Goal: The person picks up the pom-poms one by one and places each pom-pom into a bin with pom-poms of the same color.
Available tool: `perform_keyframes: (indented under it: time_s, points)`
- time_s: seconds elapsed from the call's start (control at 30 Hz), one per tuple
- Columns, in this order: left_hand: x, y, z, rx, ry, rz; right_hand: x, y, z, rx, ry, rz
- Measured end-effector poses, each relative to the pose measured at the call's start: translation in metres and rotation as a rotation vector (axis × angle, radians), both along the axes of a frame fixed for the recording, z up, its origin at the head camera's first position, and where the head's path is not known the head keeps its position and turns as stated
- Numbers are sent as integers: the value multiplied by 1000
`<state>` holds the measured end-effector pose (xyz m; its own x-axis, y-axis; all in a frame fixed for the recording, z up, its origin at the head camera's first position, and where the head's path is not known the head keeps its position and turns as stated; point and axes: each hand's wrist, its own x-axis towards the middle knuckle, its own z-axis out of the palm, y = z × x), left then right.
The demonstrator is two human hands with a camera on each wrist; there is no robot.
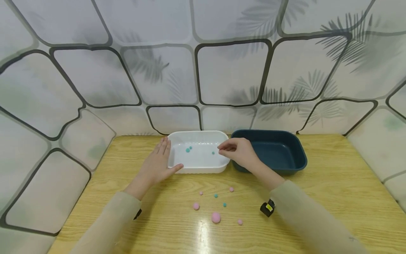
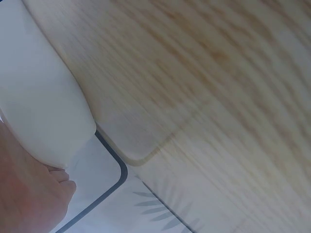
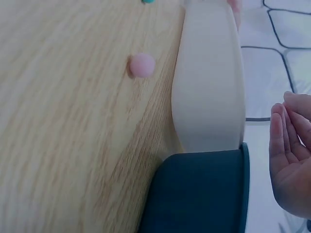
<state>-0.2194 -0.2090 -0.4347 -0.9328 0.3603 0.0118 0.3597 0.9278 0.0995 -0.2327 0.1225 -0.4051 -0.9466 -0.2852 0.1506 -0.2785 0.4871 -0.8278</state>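
My left hand rests on the left end of the white basin, fingers stretched along its rim and thumb across the near corner. In the left wrist view the basin's white side covers most of that hand. My right hand hovers over the right end of the white basin, thumb and fingertips brought together. In the right wrist view these fingertips meet above the rim; I cannot tell whether they pinch something. Close by them a small teal pom-pom shows inside the basin, with two more teal pom-poms further left.
A dark blue basin stands against the white one's right end. Nearer me on the wooden table lie several pink pom-poms of different sizes and two teal pom-poms. A patterned curtain hangs behind the basins.
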Motion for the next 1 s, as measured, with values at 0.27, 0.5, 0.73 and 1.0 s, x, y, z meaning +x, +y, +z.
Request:
perform_keyframes:
  time_s: [0.27,0.5,0.73,1.0]
  points:
    - [-2,0,-2,5,-6,-4,30,17,0,-16,4,65]
    - [-1,1,-1,-9,-8,4,54,29,-12,-3,51,165]
    - [0,1,1,-3,0,6,68,34,-35,-8,19,207]
    - [0,1,-1,1,-1,4,81,34,-57,-2,-42,228]
